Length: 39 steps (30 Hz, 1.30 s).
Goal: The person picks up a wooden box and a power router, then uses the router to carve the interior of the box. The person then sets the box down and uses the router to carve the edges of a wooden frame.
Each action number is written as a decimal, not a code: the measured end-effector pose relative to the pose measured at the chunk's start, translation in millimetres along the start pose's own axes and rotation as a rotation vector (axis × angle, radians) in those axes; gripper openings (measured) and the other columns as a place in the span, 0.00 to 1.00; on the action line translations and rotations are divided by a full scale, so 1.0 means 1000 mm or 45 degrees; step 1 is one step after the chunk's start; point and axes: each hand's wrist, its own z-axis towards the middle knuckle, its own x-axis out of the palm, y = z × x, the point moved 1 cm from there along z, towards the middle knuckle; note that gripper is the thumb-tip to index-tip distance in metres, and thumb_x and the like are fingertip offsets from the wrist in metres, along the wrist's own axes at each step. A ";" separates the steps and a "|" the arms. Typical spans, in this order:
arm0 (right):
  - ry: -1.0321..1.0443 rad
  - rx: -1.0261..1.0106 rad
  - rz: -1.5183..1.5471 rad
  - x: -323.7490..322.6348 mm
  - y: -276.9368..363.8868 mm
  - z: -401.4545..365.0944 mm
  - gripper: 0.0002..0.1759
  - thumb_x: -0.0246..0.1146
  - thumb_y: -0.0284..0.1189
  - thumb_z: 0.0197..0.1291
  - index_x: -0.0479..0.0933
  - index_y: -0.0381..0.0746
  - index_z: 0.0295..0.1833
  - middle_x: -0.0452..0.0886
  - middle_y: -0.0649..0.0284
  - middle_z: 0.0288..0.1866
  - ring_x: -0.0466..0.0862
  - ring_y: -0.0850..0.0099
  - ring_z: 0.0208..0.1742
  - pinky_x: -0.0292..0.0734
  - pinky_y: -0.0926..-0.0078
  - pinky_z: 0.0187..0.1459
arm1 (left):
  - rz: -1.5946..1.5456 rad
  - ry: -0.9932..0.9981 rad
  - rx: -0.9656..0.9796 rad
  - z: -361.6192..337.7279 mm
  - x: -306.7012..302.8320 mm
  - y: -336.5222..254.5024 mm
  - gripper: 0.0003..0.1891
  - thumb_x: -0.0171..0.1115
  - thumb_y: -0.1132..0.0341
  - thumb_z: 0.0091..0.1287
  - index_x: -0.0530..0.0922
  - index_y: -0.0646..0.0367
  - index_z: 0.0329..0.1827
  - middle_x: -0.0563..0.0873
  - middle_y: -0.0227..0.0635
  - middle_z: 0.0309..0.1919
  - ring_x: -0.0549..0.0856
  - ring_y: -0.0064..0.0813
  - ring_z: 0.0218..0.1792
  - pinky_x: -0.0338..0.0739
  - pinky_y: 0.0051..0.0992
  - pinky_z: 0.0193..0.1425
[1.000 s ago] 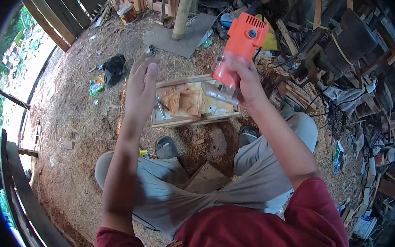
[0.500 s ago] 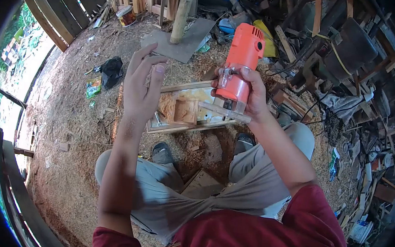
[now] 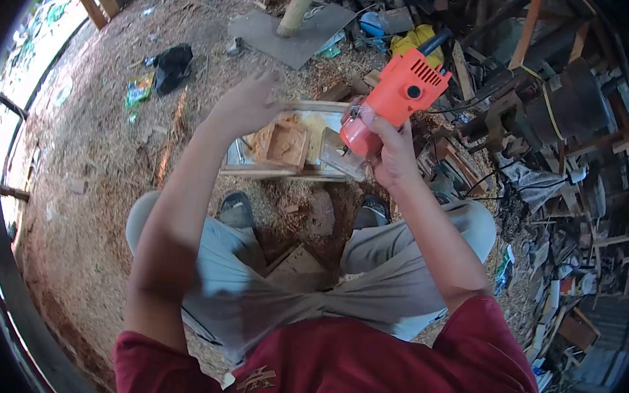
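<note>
My right hand (image 3: 393,149) is wrapped round the lower body of an orange trim router (image 3: 404,93) with a clear plastic base (image 3: 344,154). The router is tilted, its cord end pointing up and to the right, its base toward the wooden tray. My left hand (image 3: 246,104) is over the tray's left part, slightly blurred, with loosely bent fingers and nothing seen in them. Below and between the hands, a square wooden block with a hollowed recess (image 3: 286,144) lies in the shallow wood-framed tray (image 3: 265,172), among sawdust. A thin metal tool (image 3: 240,150) lies at the tray's left end.
A wooden post (image 3: 297,10) stands on a grey sheet (image 3: 257,33) beyond the tray. A black plastic bag (image 3: 171,67) lies at left on ground covered with shavings. Scrap wood, cables and dark machinery (image 3: 569,102) crowd the right side. My sandalled feet flank a board (image 3: 302,266).
The router has tilted further to the right, and its base has come down closer to the tray. My left hand has lowered and turned, its fingers now pointing right instead of up.
</note>
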 end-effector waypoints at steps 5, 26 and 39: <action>-0.025 0.035 -0.032 -0.007 -0.015 -0.002 0.24 0.75 0.25 0.61 0.76 0.40 0.61 0.86 0.63 0.53 0.88 0.68 0.53 0.86 0.62 0.57 | 0.476 0.344 0.324 -0.001 0.104 0.075 0.62 0.83 0.39 0.47 0.66 0.72 0.79 0.60 0.56 0.84 0.64 0.50 0.83 0.63 0.41 0.86; 0.038 0.033 -0.281 -0.006 -0.073 0.043 0.23 0.78 0.21 0.58 0.79 0.39 0.59 0.87 0.65 0.53 0.88 0.72 0.55 0.83 0.62 0.63 | -0.139 0.301 -0.041 0.022 0.132 0.062 0.64 0.86 0.62 0.49 0.52 0.56 0.88 0.71 0.48 0.75 0.78 0.52 0.71 0.77 0.44 0.75; 0.095 -0.017 -0.514 -0.014 -0.112 0.065 0.24 0.78 0.19 0.59 0.77 0.38 0.60 0.85 0.65 0.54 0.87 0.73 0.55 0.83 0.68 0.60 | 0.083 0.016 -0.045 -0.015 0.164 0.044 0.57 0.84 0.41 0.42 0.71 0.69 0.71 0.76 0.52 0.67 0.72 0.50 0.73 0.67 0.48 0.78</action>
